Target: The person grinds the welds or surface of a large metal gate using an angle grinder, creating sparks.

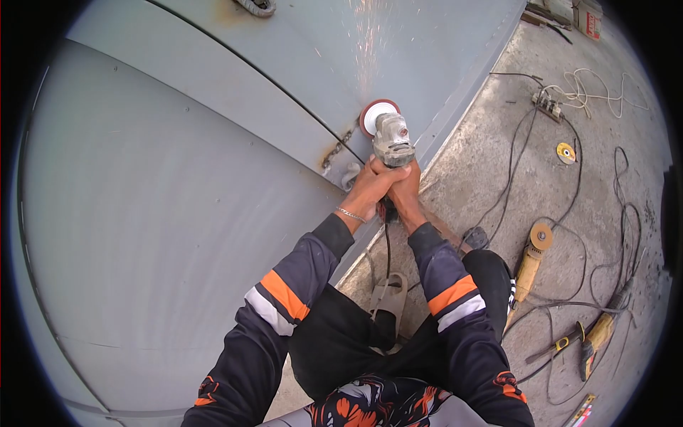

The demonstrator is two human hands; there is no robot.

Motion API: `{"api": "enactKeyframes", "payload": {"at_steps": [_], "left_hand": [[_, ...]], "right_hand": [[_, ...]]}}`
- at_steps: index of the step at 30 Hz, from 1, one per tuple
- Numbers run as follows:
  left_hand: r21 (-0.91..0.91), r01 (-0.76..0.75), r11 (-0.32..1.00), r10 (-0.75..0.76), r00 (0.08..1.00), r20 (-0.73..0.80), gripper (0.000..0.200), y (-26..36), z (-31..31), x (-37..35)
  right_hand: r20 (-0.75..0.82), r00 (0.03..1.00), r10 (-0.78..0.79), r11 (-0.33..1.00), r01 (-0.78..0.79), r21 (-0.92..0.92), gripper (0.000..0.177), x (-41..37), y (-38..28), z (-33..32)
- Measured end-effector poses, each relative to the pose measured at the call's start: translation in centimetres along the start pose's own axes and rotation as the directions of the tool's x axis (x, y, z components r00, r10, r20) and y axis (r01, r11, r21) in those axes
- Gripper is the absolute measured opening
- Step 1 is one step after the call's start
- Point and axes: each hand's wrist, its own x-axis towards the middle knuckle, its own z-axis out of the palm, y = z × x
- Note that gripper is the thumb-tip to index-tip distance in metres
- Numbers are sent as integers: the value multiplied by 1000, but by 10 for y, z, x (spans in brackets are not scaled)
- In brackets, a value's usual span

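Observation:
An angle grinder [393, 139] with a reddish-brown disc is in both my hands, its head pointing away from me. My left hand [371, 186] wraps round the body from the left, a bracelet at its wrist. From the right, my right hand [407, 191] is closed on the same body, its fingers partly hidden. The disc touches or nearly touches the grey metal panel [441, 64], beside a rough weld seam [334, 151]. Orange sparks [368, 43] fly away from the disc toward the top of the view. The grinder's cord hangs down between my forearms.
On the concrete floor to the right lie a yellow angle grinder [532, 260], another yellow power tool [597, 338], a loose yellow disc [566, 153] and a power strip [548, 107]. Tangled black cables [622, 213] run among them. A spirit level [582, 410] lies at lower right.

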Motion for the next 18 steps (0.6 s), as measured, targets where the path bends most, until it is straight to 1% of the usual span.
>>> {"api": "enactKeyframes", "payload": {"at_steps": [2, 5, 8, 11, 14, 17, 18], "left_hand": [[12, -26, 1000, 25, 1000, 13, 77, -3, -2, 4], [18, -2, 1000, 2, 1000, -1, 78, 0, -1, 2], [13, 37, 999, -37, 999, -5, 79, 5, 1, -2], [28, -16, 999, 16, 1000, 21, 79, -2, -4, 6], [29, -13, 999, 12, 1000, 21, 78, -2, -4, 5], [54, 12, 998, -13, 1000, 13, 76, -1, -5, 4], [63, 5, 998, -6, 1000, 13, 76, -1, -4, 4]], "right_hand": [[10, 1000, 27, 999, -27, -19, 55, 1, -1, 0], [-13, 1000, 25, 998, -25, -54, 54, 1, -2, 2], [3, 999, 47, 997, -46, -62, 52, 2, -2, 0], [9, 999, 51, 998, -50, -27, 51, 3, 2, 2], [-3, 998, 60, 998, -60, 4, 51, 1, -1, 2], [-48, 999, 0, 1000, 0, 0, 53, 0, -1, 3], [-31, 1000, 7, 1000, -7, -16, 53, 1, -1, 2]]}}
